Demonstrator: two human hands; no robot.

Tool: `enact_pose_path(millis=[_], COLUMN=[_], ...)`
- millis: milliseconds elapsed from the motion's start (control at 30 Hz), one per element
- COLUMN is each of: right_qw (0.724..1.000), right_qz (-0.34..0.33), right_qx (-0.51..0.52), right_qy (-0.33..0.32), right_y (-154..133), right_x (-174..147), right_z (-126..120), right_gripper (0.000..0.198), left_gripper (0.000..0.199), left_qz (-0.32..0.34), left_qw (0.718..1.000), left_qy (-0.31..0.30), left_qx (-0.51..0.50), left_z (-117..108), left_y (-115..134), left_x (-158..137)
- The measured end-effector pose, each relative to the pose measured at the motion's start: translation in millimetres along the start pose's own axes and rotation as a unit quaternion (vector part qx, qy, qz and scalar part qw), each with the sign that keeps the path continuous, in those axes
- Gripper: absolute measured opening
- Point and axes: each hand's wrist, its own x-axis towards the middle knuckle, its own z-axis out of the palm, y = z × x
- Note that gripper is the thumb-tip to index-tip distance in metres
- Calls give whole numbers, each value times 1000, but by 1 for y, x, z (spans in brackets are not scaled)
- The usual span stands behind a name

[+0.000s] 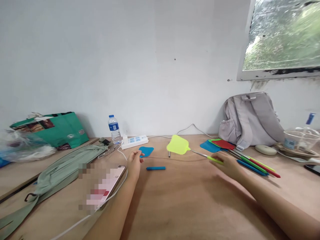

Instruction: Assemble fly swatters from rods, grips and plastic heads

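Note:
My right hand (226, 164) is closed around the lime-yellow handle of a fly swatter (178, 145), whose flat head points left above the table on a thin metal rod. My left hand (135, 162) has its fingers curled together at the left edge of a blue fly swatter head (147, 151); the exact grip is partly hidden. In front of that head lies a loose blue handle (155, 168). A short metal rod (169, 154) shows below the yellow head. Beyond my right hand, several fly swatters in blue, green, red and yellow are piled together, red head (226, 144) on top.
A white power strip (134, 141) and a water bottle (114, 129) stand near the wall. Left are a phone (110, 186) with a cable, a grey-green bag (67, 166) and a green bag (67, 128). Right are a grey backpack (250, 120) and a plastic cup (301, 138).

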Motion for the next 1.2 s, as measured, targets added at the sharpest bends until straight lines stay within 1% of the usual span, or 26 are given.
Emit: enact_pose_path(millis=[33,100,200,267,333,367,433,533,600,700,767,833,867,900,933,1000,1033,1067,1100,1133,1200], right_qw=[1000,995,967,948,934,929,928,935,933,922,924,939,950,962,972,983,984,983,977,972,971], right_qz=[13,72,198,268,321,339,344,316,300,265,207,121,71,20,-29,-101,-127,-158,-191,-206,-210], right_qx=[-17,-67,-145,-159,-153,-148,-141,-150,-166,-203,-217,-205,-190,-172,-149,-112,-103,-95,-82,-69,-44], right_qy=[11,35,67,61,39,29,21,57,109,197,238,247,236,210,177,103,67,15,-45,-87,-109], right_y=[17,47,79,91,97,99,99,95,91,83,76,66,60,52,43,21,9,-4,-16,-29,-52], right_x=[-1,-5,-14,-19,-22,-23,-23,-22,-22,-21,-19,-15,-13,-11,-9,-7,-6,-6,-5,-4,2], right_z=[-10,-32,-62,-75,-82,-84,-85,-88,-90,-92,-88,-76,-67,-56,-43,-15,0,15,28,41,61], right_gripper=[21,23,30,35,35,35,34,34,31,28,27,25,23,22,20,15,13,13,14,17,27], left_gripper=[20,18,18,19,19,18,17,14,14,14,15,14,13,12,11,10,10,10,12,14,18], left_qz=[-5,-16,-32,-38,-41,-43,-47,-50,-50,-47,-42,-36,-33,-28,-23,-12,-7,-1,6,12,24], left_qw=[1000,999,999,999,998,998,999,998,997,995,993,990,987,984,981,972,966,959,952,945,931], left_qy=[24,35,2,-30,-43,-40,-23,10,25,34,34,32,30,25,18,-9,-28,-50,-72,-93,-126], left_qx=[12,15,10,4,3,6,16,39,56,84,107,136,153,172,193,236,257,278,297,314,343], left_z=[-2,-1,5,9,12,12,10,5,1,-1,-2,-2,-2,-2,-2,-2,-2,-1,0,1,4], left_y=[-2,-7,-10,-9,-8,-8,-9,-12,-13,-15,-17,-19,-21,-22,-23,-25,-26,-26,-27,-27,-27], left_x=[1,0,-7,-11,-13,-13,-10,-5,-3,0,1,1,1,1,1,0,-1,-2,-3,-5,-9])
